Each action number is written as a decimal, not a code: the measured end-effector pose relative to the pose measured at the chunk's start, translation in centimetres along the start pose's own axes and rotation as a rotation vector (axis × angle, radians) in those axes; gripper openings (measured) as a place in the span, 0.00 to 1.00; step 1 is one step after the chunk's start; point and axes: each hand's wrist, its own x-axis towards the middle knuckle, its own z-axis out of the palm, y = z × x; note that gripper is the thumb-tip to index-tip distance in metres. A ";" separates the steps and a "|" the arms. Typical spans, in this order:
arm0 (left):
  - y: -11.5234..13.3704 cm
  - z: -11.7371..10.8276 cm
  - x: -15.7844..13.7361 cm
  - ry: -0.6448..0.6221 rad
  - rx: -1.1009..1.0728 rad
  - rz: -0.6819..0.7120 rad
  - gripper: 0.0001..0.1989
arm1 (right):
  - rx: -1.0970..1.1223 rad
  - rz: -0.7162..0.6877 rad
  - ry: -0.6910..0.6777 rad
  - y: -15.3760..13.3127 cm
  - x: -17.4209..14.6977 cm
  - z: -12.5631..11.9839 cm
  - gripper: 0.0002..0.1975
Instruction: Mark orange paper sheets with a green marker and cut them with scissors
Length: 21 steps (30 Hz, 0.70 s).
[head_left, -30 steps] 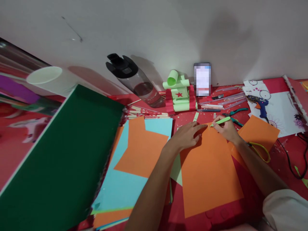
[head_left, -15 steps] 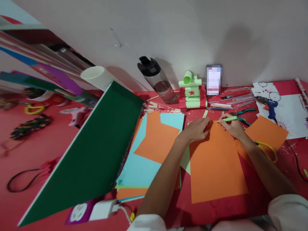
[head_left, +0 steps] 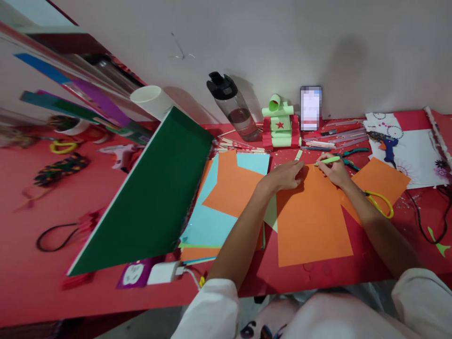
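A large sheet of orange paper [head_left: 310, 216] lies on the red table in front of me. My left hand [head_left: 287, 175] presses on its upper left corner, with the fingers spread and slightly bent and nothing in them. Near the sheet's top edge, my right hand [head_left: 334, 172] grips a light green pen [head_left: 330, 160], its tip down at the orange paper. A short pale green strip [head_left: 298, 154] sits just beyond my left fingertips. Beside my right forearm are smaller orange sheets [head_left: 383, 176] and yellow-handled scissors [head_left: 381, 203], partly covered by the arm.
On the left a green board [head_left: 151, 197] leans beside stacked coloured paper [head_left: 208, 230]. Along the wall stand a water bottle [head_left: 235, 108], a green-and-red paper model [head_left: 280, 126] and a phone [head_left: 311, 108]. Pliers [head_left: 349, 162] and a blue glue gun [head_left: 388, 148] lie right.
The camera view has tilted, so the table appears higher and more of its front edge shows. Both hands stay at the top of the orange sheet, the pen still in my right hand.
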 end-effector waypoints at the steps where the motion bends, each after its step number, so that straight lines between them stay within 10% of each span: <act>1: 0.1 -0.1 -0.1 -0.013 -0.004 -0.008 0.12 | 0.001 0.001 0.003 0.0 0.0 0.0 0.09; 10: -0.4 -0.1 -0.1 -0.020 -0.089 0.016 0.13 | 0.053 -0.008 0.030 -3.6 0.1 -1.6 0.08; 21: -2.0 0.5 -0.1 0.016 -0.224 0.099 0.12 | -0.422 -0.319 -0.312 -6.3 -7.0 -1.4 0.14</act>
